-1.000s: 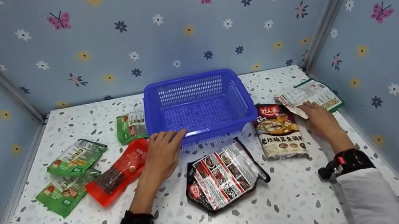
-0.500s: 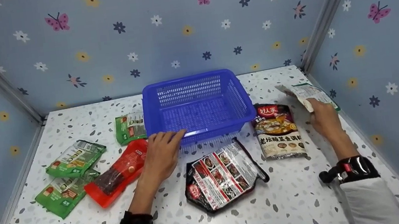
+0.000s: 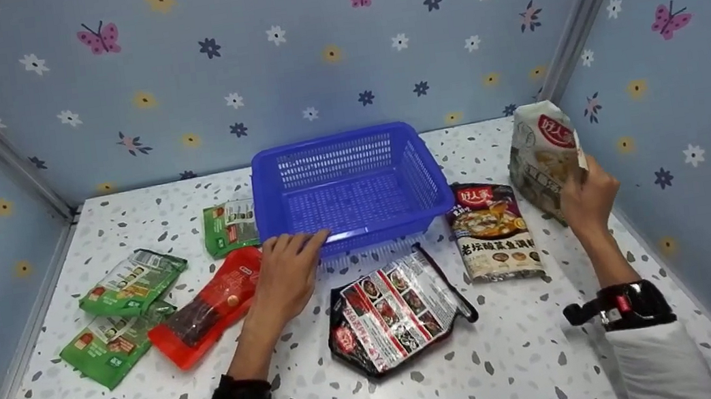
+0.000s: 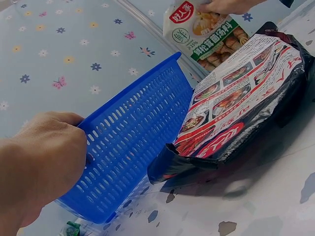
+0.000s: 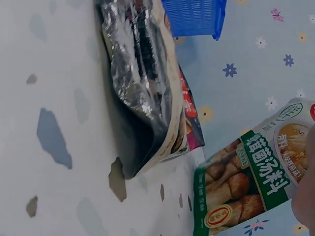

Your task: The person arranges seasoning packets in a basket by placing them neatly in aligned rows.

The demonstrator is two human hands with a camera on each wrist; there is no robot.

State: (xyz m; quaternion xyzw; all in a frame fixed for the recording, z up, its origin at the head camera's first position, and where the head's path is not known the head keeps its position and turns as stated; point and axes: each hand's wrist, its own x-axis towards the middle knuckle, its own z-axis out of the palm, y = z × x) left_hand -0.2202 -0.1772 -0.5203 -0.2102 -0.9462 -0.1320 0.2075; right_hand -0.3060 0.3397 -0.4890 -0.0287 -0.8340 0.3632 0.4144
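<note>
My left hand grips the near left rim of a blue plastic basket, its fingers over the edge; the basket holds nothing. At the right, my right hand pinches a white and green soup seasoning packet by its side, raised upright. Mushrooms are printed on that packet's lower part in the right wrist view. A cream and dark fish seasoning packet lies flat between the basket and the right hand. In front of the basket lies a black packet with its printed back up.
Left of the basket lie a red packet and several green packets, among them one overlapping another and one close beside the basket. Flower-patterned walls enclose the speckled table at the back and sides.
My right hand has lifted the soup seasoning packet from lying back-up on the table to upright, its front now facing the head camera. The left hand has stayed on the basket rim.
</note>
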